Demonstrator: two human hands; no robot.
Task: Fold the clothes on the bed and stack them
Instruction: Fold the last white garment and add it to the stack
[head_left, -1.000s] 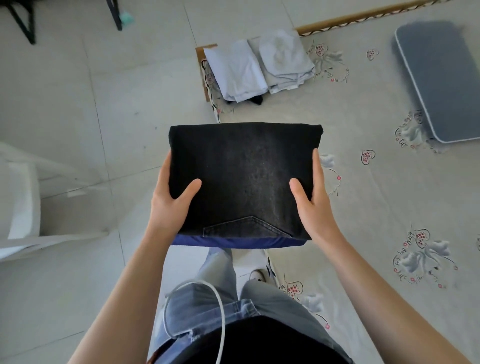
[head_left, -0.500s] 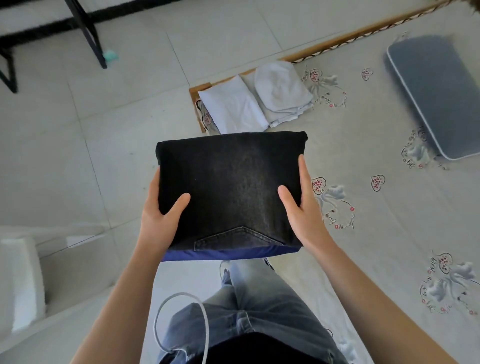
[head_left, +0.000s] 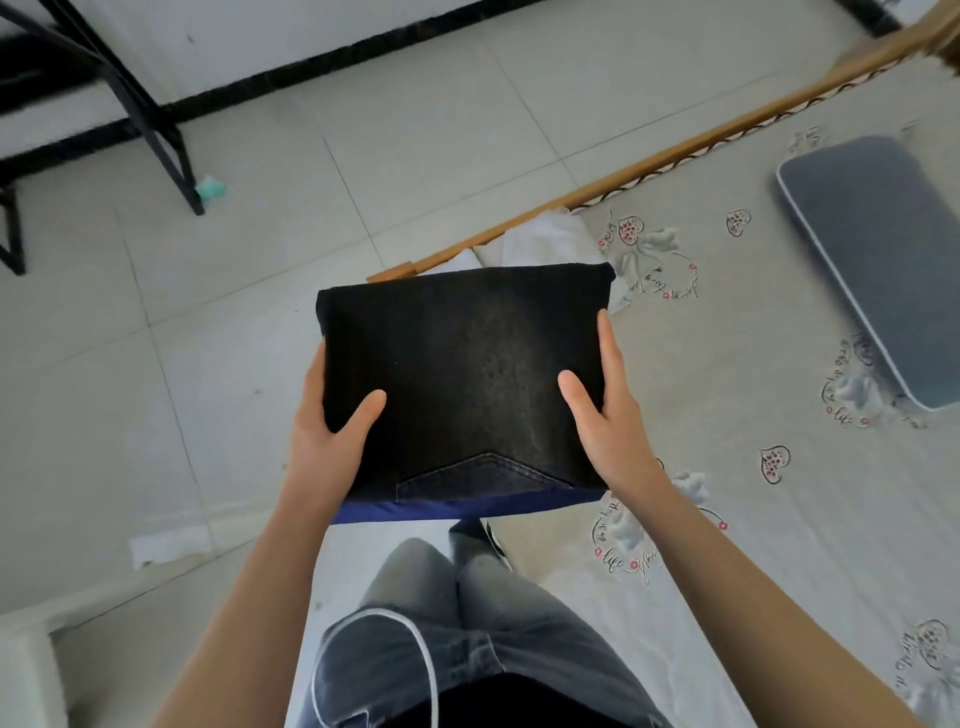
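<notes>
Hands first: left hand (head_left: 332, 441) and right hand (head_left: 608, 415) both grasp the folded black denim garment (head_left: 462, 384), thumbs on top, a folded dark blue cloth (head_left: 467, 506) stacked under it. The bundle is held in the air over the bed's near corner, above the floor edge. Just beyond it, folded white clothes (head_left: 540, 239) lie on the floral-print bed sheet (head_left: 727, 364). My read: folding's done for these; setting them on the stack remains. Grey rectangular pillow (head_left: 878, 260) lies well right of the bundle.
</notes>
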